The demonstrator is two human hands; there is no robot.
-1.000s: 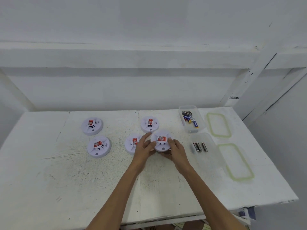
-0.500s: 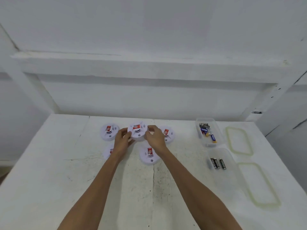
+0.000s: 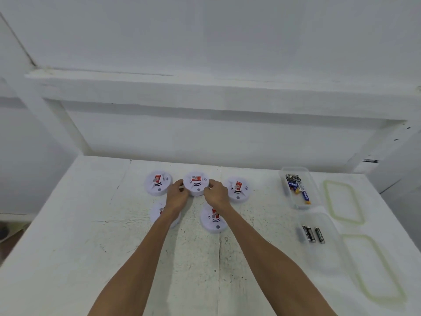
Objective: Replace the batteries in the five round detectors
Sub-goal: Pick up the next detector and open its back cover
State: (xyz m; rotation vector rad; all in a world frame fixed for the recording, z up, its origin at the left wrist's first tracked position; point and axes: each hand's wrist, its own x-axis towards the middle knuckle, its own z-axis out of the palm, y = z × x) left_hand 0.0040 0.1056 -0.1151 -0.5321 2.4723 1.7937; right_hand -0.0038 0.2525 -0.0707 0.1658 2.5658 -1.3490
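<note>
Shifted leftward, held detector (image 3: 196,182) — left hand (image 3: 176,197), right hand (image 3: 216,195) gripping — between left detector (image 3: 157,183) and right detector (image 3: 238,189).

I get just 1 view, the head camera. It sits above the near edge of the table (image 3: 75,236), facing forward and tilted down. The wide lens bows the frame's edges. The wall (image 3: 205,42) fills the upper half, the table the lower half, and the wearer's 2 forearms (image 3: 141,254) enter from the bottom, close up.
</note>
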